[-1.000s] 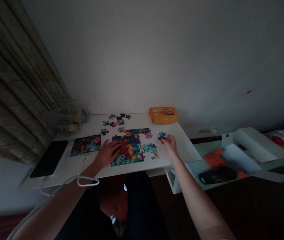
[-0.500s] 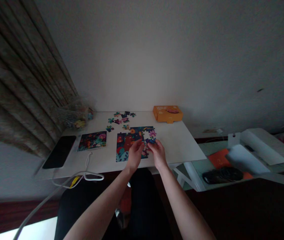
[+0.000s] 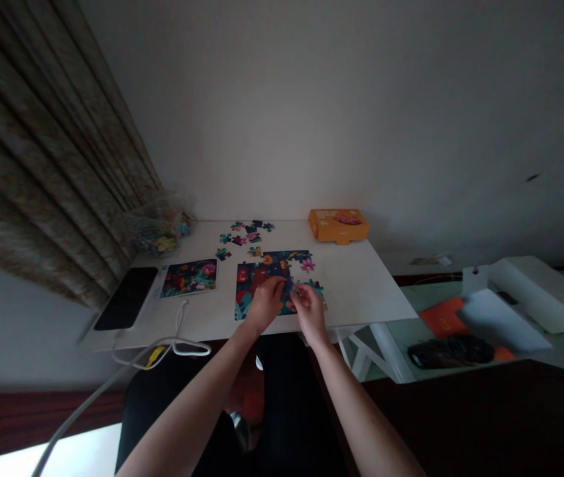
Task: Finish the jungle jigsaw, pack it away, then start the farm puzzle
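A partly assembled jigsaw puzzle (image 3: pixel 250 275) with a dark, colourful picture lies near the front edge of the white table. Over its middle, my left hand (image 3: pixel 266 303) has thumb and fingers pinched at a small dark-blue puzzle piece (image 3: pixel 287 287). My right hand (image 3: pixel 310 311) faces it from the right, fingertips closed together at the same spot; what they grip is mostly hidden. A pink-flower puzzle piece (image 3: pixel 307 264) sits at the puzzle's upper right, beside a white gap. Both palms cover the lower part of the picture.
Several loose puzzle pieces (image 3: pixel 238 240) are scattered behind the puzzle. A printed picture card (image 3: pixel 189 277) and a black phone (image 3: pixel 126 298) with a white cable (image 3: pixel 178 331) lie at left. An orange box (image 3: pixel 339 226) stands at back right. A lower shelf (image 3: pixel 413 298) is beyond the table.
My right hand has turned inward and its fingertips have closed towards my left hand, uncovering the puzzle's right edge. The whole view has shifted slightly.
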`<control>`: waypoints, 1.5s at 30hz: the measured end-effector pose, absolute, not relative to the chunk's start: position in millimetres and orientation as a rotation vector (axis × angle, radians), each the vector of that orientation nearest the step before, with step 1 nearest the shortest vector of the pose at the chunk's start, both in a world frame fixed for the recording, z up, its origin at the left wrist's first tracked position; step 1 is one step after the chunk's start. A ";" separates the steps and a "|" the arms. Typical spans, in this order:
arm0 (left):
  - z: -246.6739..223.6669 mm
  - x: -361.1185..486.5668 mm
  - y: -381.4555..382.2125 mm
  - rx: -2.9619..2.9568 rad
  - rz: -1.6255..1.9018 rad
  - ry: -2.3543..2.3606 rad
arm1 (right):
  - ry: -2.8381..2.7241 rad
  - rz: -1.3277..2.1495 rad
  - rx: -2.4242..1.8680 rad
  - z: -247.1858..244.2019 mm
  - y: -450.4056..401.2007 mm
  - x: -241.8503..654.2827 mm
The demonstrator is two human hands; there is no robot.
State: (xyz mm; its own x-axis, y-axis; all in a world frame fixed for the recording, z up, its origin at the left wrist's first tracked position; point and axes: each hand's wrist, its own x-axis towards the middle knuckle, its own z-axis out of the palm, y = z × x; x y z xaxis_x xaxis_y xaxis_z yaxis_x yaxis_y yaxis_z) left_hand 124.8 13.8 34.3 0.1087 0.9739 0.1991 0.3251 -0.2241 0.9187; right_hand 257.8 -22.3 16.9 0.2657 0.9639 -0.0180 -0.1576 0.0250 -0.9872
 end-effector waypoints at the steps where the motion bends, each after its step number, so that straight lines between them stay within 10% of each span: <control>1: 36.4 120.6 15.6 1.731 1.118 1.264 | -0.926 1.069 -1.195 15.7 -22.7 258.0; 18: 17.0 80.9 59.3 1.686 0.949 1.473 | -1.007 1.083 -1.178 1.9 6.1 262.7; 28: 16.3 34.0 135.3 2.393 0.249 1.740 | -1.007 1.034 -1.209 -5.0 11.6 264.8; 45: 19.7 94.5 32.2 1.285 1.103 1.144 | -0.928 1.215 -1.180 22.0 10.0 247.1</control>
State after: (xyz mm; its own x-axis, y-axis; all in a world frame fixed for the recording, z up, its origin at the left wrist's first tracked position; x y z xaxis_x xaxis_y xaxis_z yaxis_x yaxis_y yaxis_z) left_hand 94.5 32.2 19.7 0.1203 0.9927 -0.0046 0.0318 0.0008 0.9995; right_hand 247.1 10.0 22.0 0.1517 0.9859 -0.0706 -0.1912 -0.0408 -0.9807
